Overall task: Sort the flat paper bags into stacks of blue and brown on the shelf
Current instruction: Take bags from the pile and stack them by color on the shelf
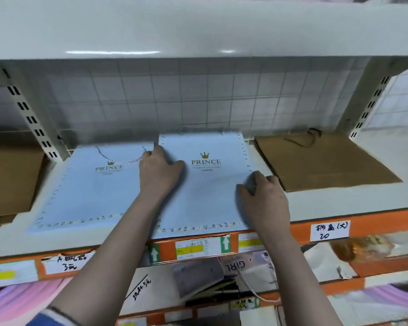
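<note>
Our left hand (159, 170) lies flat, fingers relaxed, on the middle blue bag (205, 184) on the shelf (339, 203); our right hand (263, 196) curls over its right edge. Right fingertips are blurred, so whether they pinch the paper we cannot tell.

Left blue bag (85, 189): pale blue, gold crown and "PRINCE" lettering, small white marks bordering its edges, blue-and-white twisted cord. Middle blue bag (205, 191): same colours and print. Brown bag (325, 161): plain kraft brown, dark cord. Shelf (339, 198): off-white top, orange front edge.
</note>
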The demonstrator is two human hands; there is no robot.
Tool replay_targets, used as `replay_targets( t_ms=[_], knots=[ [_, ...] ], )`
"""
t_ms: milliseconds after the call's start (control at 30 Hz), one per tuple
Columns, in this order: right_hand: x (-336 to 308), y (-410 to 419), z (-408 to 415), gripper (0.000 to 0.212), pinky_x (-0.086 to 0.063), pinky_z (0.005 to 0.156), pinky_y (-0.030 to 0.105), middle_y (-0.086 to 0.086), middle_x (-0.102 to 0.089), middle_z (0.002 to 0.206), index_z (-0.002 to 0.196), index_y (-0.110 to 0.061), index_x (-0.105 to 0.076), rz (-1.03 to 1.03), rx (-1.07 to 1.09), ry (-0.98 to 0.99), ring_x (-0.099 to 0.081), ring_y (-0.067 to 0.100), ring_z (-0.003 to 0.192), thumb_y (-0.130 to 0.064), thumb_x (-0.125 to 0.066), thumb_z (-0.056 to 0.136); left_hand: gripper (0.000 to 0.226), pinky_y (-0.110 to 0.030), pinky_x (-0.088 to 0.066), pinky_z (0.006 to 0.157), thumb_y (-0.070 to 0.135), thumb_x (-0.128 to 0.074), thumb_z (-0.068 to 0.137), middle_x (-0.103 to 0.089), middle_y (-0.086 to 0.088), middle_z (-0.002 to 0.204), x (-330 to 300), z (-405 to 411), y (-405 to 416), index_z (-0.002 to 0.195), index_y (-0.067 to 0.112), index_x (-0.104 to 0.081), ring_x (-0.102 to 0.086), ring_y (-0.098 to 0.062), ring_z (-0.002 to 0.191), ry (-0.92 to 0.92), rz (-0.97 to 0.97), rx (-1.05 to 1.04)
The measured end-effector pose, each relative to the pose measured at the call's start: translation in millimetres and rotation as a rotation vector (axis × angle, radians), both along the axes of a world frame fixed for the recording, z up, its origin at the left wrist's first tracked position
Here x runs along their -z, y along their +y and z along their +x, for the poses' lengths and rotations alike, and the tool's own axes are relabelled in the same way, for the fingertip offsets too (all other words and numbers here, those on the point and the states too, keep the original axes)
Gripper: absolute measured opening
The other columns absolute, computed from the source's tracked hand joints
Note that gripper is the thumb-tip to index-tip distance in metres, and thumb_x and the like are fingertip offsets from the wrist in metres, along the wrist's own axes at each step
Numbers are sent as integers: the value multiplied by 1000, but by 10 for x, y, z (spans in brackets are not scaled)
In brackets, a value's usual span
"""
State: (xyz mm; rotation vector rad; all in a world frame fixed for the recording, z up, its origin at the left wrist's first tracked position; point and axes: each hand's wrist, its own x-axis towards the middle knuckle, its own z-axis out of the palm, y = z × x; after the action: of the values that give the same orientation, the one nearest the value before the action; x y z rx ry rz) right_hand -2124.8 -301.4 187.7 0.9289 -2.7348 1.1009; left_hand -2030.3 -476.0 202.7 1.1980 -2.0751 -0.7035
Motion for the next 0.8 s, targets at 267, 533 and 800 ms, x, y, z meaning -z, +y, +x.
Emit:
replay_targets(
  t_ms=[267, 533, 800],
  knots=[
    [82, 0, -284, 28, -36, 77, 33, 9, -48, 100, 111, -6, -56, 96, 21, 21, -44, 27, 92, -25, -48, 92, 28, -33, -31, 74, 25, -62, 83, -54, -20, 104, 233, -252, 32, 89, 6, -43, -48, -36, 100, -89, -20, 31],
    [181, -117, -405, 33, -34, 83, 34, 11, -58, 104, 110, -8, -59, 271, 49, 157, -47, 29, 99, -31, -42, 93, 32, -33, -34, 74, 26, -60, 84, -55, -19, 105, 367, -321, -53, 99, 0, -50, -49, -37, 102, -120, -7, 45],
    [138, -197, -474, 37, -31, 89, 31, 10, -55, 113, 120, -8, -54, 330, -10, 173, -46, 26, 104, -35, -40, 98, 30, -31, -35, 74, 26, -55, 88, -54, -15, 110, 422, -352, -87, 104, 1, -51, -50, -33, 101, -160, 4, 70]
  ],
)
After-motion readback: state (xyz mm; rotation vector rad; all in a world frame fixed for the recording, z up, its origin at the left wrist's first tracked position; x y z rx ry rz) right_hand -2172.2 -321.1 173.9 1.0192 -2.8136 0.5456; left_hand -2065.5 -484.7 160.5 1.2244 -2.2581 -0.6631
